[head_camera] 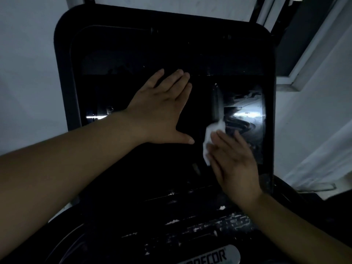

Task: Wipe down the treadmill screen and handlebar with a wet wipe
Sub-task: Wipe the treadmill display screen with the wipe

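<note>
Dark treadmill screen [144, 54]: left hand [158, 113] fingers flat, right hand [234, 159] fingers pressing wipe [211, 134].

- My left hand [162, 109] is lying flat on the treadmill screen [245, 111], left of centre.
- My right hand [233, 161] is pressing the wet wipe [210, 137] onto the screen, lower right.
- The wipe is sitting between both hands.
- The button panel [209, 225] is lying below the screen, nearer me.
</note>
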{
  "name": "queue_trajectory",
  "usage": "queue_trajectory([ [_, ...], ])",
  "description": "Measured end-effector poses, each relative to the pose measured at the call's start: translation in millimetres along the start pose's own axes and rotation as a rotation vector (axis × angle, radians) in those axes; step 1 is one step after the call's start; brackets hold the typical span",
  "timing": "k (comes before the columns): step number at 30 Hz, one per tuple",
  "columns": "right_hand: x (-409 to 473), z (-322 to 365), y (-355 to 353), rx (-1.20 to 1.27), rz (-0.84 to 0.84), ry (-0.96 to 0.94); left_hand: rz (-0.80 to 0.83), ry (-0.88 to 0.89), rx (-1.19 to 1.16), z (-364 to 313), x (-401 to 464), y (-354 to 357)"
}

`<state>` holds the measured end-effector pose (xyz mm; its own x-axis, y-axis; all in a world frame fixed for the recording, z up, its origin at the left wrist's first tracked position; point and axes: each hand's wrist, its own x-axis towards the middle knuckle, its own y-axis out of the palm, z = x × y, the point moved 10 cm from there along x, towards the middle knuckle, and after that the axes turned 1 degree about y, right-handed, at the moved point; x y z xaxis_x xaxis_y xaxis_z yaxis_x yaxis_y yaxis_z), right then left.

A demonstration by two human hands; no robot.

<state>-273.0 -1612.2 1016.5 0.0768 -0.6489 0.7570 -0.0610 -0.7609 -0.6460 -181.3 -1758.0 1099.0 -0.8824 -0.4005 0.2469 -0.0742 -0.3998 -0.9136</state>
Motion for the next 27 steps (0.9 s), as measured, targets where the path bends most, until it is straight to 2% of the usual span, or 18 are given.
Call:
queue_trajectory([
  [3, -48, 14, 4, 0.001, 0.077, -0.004, -0.013, -0.004, -0.004, 0, 0, 0],
  [7, -67, 17, 4, 0.006, 0.079, 0.009, -0.002, -0.005, -0.004, -1, 1, 0],
  [11, -37, 10, 1, -0.022, 0.039, -0.009, -0.005, 0.002, -0.001, -1, 0, -1],
  [21, 113, -45, -2, -0.096, -0.037, -0.012, 0.010, -0.008, 0.036, -1, -1, 0],
  [27, 102, -44, 5, -0.146, -0.014, -0.024, 0.015, -0.004, 0.030, -1, -1, 1],
])
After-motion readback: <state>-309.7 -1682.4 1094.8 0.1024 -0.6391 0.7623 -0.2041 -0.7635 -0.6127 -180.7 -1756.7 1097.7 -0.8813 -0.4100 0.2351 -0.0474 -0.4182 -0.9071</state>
